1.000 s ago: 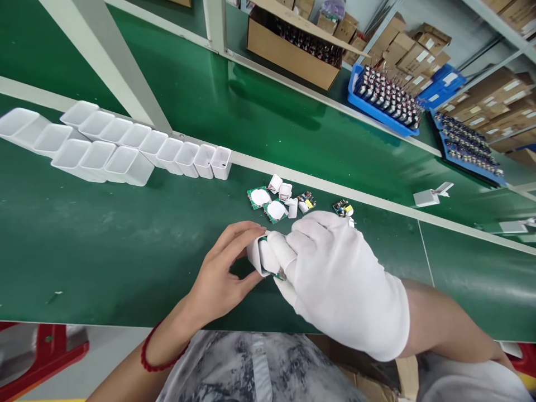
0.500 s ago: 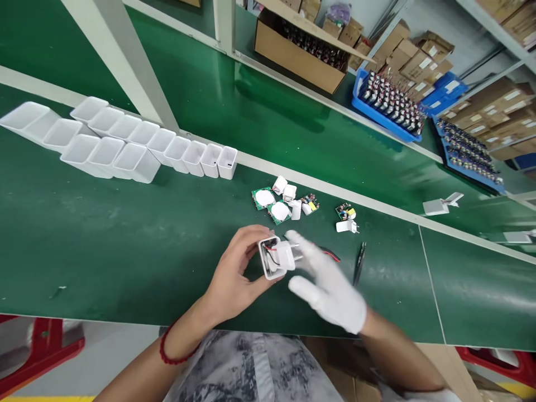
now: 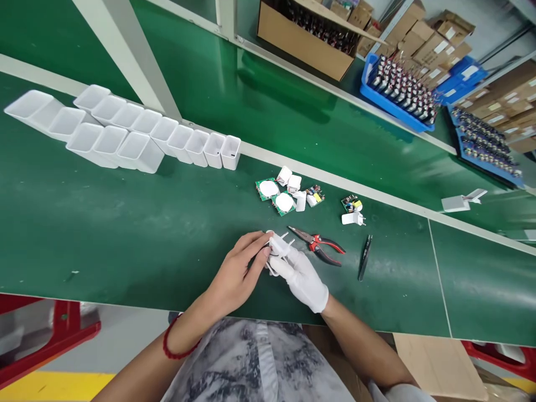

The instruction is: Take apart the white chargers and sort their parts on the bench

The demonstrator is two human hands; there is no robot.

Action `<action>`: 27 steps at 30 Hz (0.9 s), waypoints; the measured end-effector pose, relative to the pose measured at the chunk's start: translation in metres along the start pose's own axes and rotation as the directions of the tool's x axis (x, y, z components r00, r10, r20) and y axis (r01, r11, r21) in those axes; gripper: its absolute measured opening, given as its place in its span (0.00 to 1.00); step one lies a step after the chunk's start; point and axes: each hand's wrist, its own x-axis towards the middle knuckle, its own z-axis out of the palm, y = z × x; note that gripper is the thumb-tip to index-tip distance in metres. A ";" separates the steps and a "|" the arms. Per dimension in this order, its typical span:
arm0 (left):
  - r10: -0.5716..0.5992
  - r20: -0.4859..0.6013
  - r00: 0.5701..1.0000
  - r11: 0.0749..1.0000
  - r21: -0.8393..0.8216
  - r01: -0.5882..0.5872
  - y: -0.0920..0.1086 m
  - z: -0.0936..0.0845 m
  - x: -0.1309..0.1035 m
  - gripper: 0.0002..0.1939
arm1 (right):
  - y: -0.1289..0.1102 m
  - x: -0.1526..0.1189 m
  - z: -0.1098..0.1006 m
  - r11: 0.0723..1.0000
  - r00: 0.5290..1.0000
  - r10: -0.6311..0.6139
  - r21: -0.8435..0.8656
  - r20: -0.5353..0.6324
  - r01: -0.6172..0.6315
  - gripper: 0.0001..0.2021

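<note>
In front of me both hands meet around a white plug charger. Its end cap (image 3: 278,244) has two metal pins pointing up and right. My bare left hand (image 3: 238,273) closes its fingertips on the charger from the left. My right hand (image 3: 302,278), in a white glove, grips the charger from the right, fingers bent. A thin dark wire shows between the fingers, while most of the housing is hidden by them. Red and black needle-nose pliers (image 3: 315,242) lie just right of the glove, and black tweezers (image 3: 365,258) farther right.
Beyond the hands lie round-padded circuit boards (image 3: 268,188), a small component board (image 3: 315,195) and a loose plug cap (image 3: 353,218). Several white housings (image 3: 144,148) line the left back. A blue tray (image 3: 396,106) of parts and a cardboard box (image 3: 304,50) stand behind the rail.
My right hand has moved left and closed on the charger, where before it was open beside the plug pins. The charger has turned, and the pliers are uncovered. The view has shifted slightly.
</note>
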 end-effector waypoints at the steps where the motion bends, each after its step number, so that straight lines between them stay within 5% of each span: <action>1: 0.008 -0.007 1.000 1.000 0.002 -0.008 0.000 0.000 -0.002 0.18 | 0.001 0.001 0.003 0.999 1.000 0.006 0.034 -0.006 -0.005 0.25; 8: 0.074 -0.118 0.990 0.997 0.013 -0.073 -0.003 -0.003 -0.014 0.18 | 0.011 0.008 0.018 0.968 0.997 0.042 0.249 -0.068 -0.024 0.23; 14: 0.067 -0.113 0.991 0.995 -0.066 -0.075 -0.007 -0.007 -0.013 0.17 | 0.003 0.009 0.017 0.984 0.999 0.042 0.171 -0.023 -0.038 0.24; 22: 0.243 -0.178 0.954 0.970 0.040 -0.239 0.006 -0.008 -0.014 0.18 | -0.009 0.004 0.030 0.980 0.989 0.004 0.196 -0.148 0.025 0.19; 27: 0.164 -0.223 0.961 0.986 -0.005 -0.169 0.004 -0.008 -0.010 0.15 | -0.009 0.008 0.030 0.985 0.986 0.042 0.174 -0.159 -0.014 0.22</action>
